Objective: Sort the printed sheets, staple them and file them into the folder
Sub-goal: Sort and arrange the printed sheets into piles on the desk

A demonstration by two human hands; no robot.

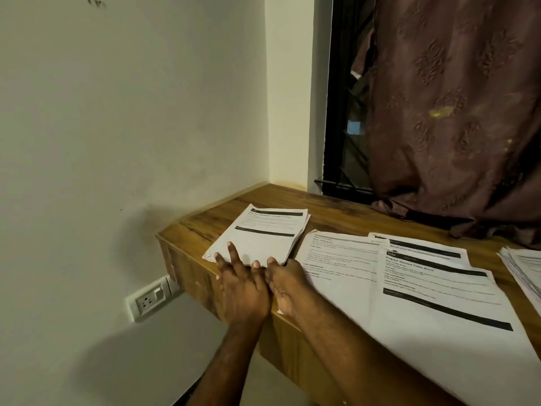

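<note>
fingers (pixel 231 253) of the left hand (pixel 241 291) lie flat and straight on the near edge of the paper stack (pixel 263 232) at the worktop (pixel 205 227) corner, its long side pointing away, while the right hand (pixel 285 284) touches beside it, grip unclear.

Home room, as I read it: wooden desk (pixel 336 213) set into a plastered wall (pixel 131 112) corner; brown patterned curtain (pixel 456 112) over a barred window (pixel 347 127) at two o'clock; wall socket (pixel 150 301) at nine o'clock.
</note>
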